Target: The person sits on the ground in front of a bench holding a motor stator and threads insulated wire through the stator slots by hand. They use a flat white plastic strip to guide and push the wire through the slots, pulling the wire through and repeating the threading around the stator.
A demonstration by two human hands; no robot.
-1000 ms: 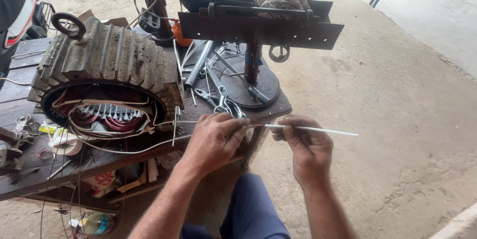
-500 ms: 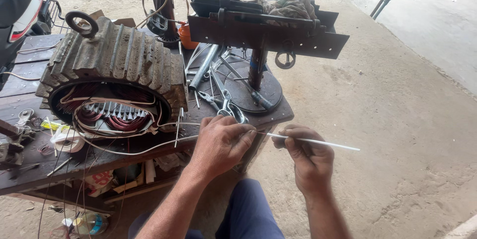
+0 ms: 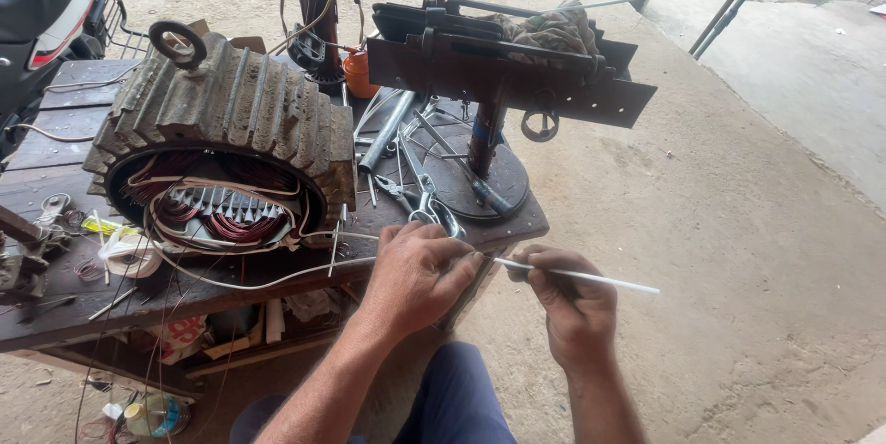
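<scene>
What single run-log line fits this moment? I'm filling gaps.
left hand: pinching thin white insulation sleeve | right hand: gripping sleeve | beside: ribbed grey motor stator

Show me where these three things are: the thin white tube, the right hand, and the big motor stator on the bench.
thin white tube [image 3: 600, 279], head view, on its free stretch.
right hand [image 3: 569, 301], head view, middle of its back.
motor stator [image 3: 231, 107], head view, on its ribbed top housing.

The left hand [image 3: 420, 273] hides where the white sleeve [image 3: 591, 277] meets the wire, and its fingers are curled out of sight. The bench [image 3: 55, 315] runs off the left edge. Small tools at its left corner are too cluttered to tell apart.
</scene>
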